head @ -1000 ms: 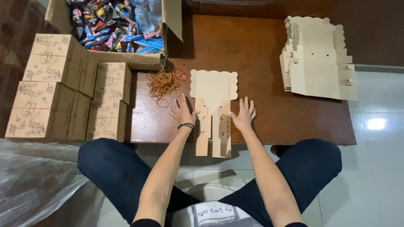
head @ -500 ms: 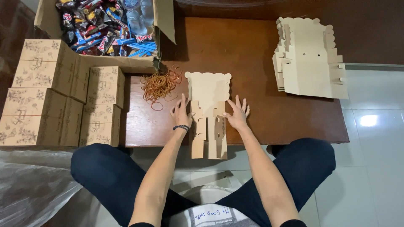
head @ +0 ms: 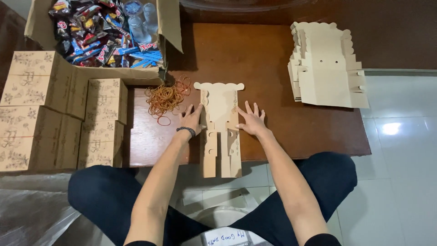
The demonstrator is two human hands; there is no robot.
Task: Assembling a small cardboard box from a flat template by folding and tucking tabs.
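Head view: my left hand and right hand pressed flat, fingers spread, flanking box blank overhanging surface front edge. Blank unfolded. Flat stack waits far-right corner; finished boxes left edge.

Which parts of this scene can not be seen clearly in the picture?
- Head view: the palms of the left hand and right hand face down on the flat cardboard cutout, so their undersides stay hidden.
- The open carton is cut off by the top edge.
- The lower sheets of the cutout stack are covered by the top sheet.
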